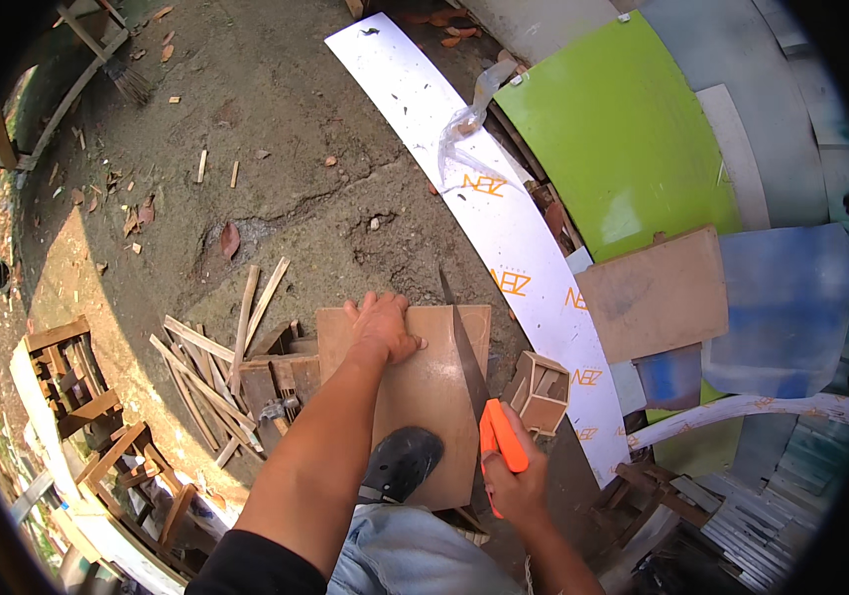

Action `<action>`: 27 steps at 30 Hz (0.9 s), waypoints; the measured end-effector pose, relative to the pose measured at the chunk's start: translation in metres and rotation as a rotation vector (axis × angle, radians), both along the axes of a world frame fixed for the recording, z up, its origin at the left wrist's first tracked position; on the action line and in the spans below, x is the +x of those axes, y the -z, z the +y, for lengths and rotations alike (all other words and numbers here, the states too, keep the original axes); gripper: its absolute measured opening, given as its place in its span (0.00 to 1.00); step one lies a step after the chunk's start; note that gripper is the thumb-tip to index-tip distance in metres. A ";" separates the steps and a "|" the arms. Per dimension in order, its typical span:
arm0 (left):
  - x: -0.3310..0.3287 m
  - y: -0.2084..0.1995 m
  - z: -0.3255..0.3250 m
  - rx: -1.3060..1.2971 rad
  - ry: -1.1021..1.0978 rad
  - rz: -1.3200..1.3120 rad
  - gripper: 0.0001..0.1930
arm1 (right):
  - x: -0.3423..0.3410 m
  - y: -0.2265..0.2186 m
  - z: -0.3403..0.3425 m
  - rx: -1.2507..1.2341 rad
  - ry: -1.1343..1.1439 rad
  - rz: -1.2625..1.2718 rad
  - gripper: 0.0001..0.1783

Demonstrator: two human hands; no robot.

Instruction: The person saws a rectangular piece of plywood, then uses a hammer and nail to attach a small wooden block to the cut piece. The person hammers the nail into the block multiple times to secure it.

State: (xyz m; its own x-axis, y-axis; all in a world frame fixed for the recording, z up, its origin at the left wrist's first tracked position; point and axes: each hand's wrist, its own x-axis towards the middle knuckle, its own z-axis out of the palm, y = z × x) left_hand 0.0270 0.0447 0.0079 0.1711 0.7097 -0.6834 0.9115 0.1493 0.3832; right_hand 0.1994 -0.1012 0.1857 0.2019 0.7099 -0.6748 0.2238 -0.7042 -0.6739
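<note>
A brown wooden board (pixel 424 397) lies in front of me, raised on wooden supports. Flat on its far part rests my left hand (pixel 383 325), with the fingers bent at the far edge and the thumb on the surface. My right hand (pixel 517 484) is closed round the orange handle of a handsaw (pixel 468 357). The saw's blade crosses the right part of the board and its tip reaches past the far edge. A foot in a black clog (pixel 405 461) presses on the near part of the board.
A small open wooden box (pixel 539 394) stands right of the saw. Thin wood strips (pixel 201 382) and a hammer (pixel 278 409) lie left. A long white printed strip (pixel 504 238) runs along the right, beside a green panel (pixel 633 139) and a brown board piece (pixel 655 295).
</note>
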 end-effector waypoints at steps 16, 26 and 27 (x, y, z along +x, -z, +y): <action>-0.003 0.002 0.003 -0.065 0.009 -0.048 0.35 | -0.003 0.078 0.040 0.124 -0.074 0.000 0.36; 0.004 -0.001 0.004 -0.081 0.007 0.003 0.33 | -0.001 -0.017 -0.017 -0.080 0.094 -0.001 0.34; 0.003 0.000 0.004 -0.117 0.031 0.014 0.34 | -0.005 0.005 -0.004 -0.062 0.069 -0.008 0.34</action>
